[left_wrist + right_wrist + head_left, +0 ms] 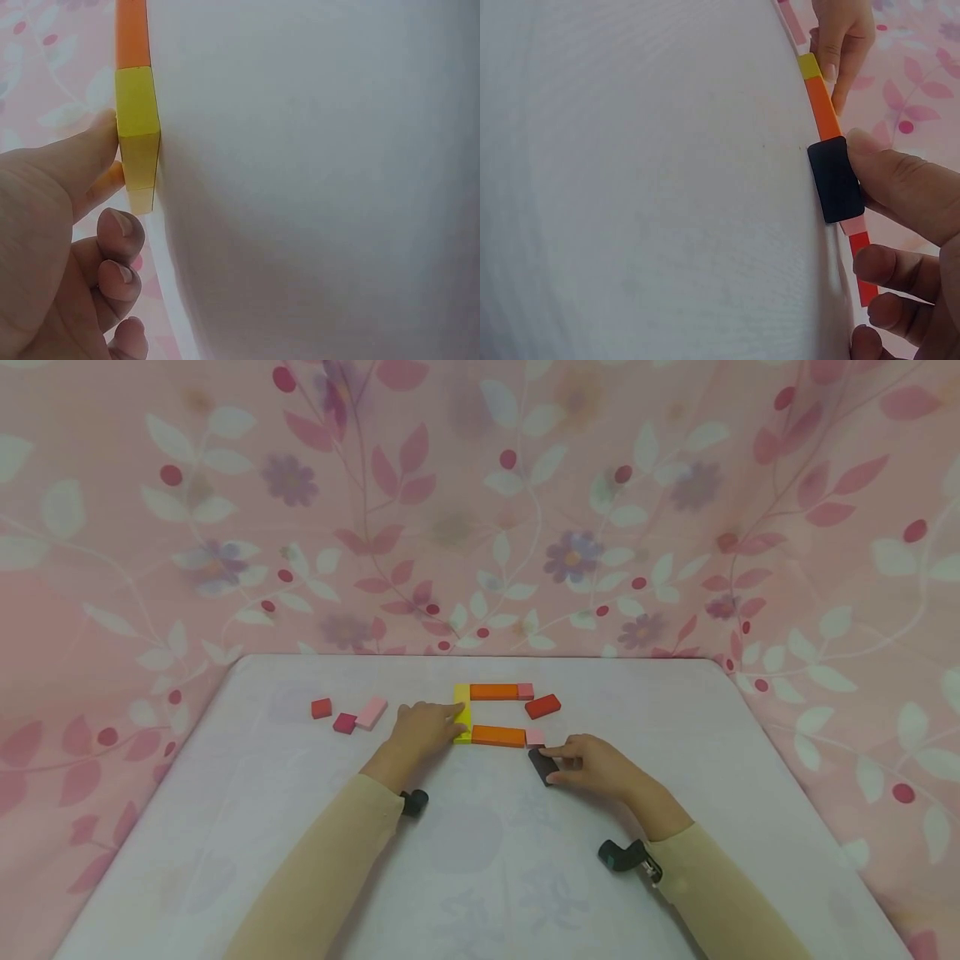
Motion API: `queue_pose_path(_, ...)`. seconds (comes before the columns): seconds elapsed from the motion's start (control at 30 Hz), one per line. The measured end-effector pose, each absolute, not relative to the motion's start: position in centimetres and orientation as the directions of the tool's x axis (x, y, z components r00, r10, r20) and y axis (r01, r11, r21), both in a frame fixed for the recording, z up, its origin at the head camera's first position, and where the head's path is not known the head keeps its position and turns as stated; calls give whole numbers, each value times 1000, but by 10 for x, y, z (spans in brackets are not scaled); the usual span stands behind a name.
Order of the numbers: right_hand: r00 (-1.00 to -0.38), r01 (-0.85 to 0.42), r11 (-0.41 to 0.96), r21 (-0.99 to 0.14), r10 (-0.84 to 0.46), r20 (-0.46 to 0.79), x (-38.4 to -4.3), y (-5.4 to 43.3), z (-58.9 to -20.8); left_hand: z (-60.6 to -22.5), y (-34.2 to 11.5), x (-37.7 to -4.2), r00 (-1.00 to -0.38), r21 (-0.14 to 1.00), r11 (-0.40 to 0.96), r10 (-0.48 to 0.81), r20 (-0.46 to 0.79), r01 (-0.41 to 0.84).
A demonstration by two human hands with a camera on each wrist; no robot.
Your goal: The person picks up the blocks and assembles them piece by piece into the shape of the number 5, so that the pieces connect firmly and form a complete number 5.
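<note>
My left hand rests index finger and thumb on a yellow block, which stands crosswise at the left end of two orange bars. In the left wrist view, the thumb and a fingertip press the upper side of this yellow block while the other fingers curl free. My right hand pinches a black block between index finger and thumb. It lies near the small pink block at the end of the nearer orange bar. In the right wrist view the black block overlaps the row.
The farther orange bar ends in another small pink block. A red block lies loose just right of the layout. Left of my left hand are a pink block, a crimson block and a red block.
</note>
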State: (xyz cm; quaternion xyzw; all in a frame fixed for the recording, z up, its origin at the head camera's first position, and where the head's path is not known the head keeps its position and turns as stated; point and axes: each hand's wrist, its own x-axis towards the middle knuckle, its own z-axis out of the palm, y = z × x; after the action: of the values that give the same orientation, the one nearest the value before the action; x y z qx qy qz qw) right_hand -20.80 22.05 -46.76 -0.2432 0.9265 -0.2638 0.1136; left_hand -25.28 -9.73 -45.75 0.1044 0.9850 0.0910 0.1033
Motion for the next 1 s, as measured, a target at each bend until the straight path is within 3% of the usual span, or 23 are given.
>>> queue_pose_path(1.0,-869,-371,742,-558,-489,-73,-206,217,-465,-456,-97,-251,-960,210,962,213,-183,174)
